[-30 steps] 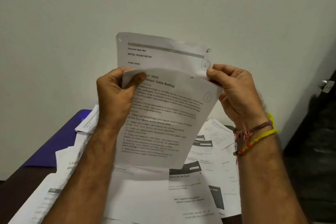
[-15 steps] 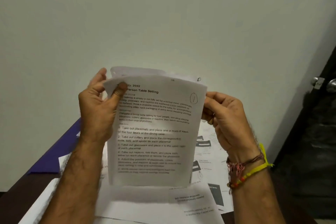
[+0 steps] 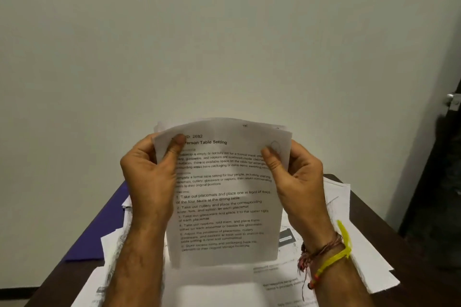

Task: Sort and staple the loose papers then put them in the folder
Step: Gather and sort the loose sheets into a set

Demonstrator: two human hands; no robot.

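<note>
The small sheaf of white printed paper sheets (image 3: 224, 197) is held upright in the air above the surface, between the two hands and facing the camera. Only the head view is given. On the front sheet a bold heading ending in "Table Setting" and numbered lines of black text can be read; the edge of at least one further sheet is seen just behind its top left corner. The upper left edge of the sheaf is gripped by the left hand (image 3: 149, 172), with the thumb laid over the front sheet and the other fingers hidden behind it. The upper right edge is pinched by the right hand (image 3: 296, 177), its thumb pressed on the front sheet close to a faint circled pencil mark. A yellow band and braided red-brown threads (image 3: 329, 254) are worn on the right wrist.

Below both hands, a scatter of loose white printed papers (image 3: 349, 252) is spread over the dark brown wooden surface (image 3: 399, 239), many sheets overlapping one another. To the left of the left hand, a flat purple folder (image 3: 99, 237) is seen lying on the surface, partly covered by the loose papers. Beyond the hands a plain pale wall (image 3: 224, 45) is seen, and far to the right of the right hand a dark door with a metal handle (image 3: 452, 102).
</note>
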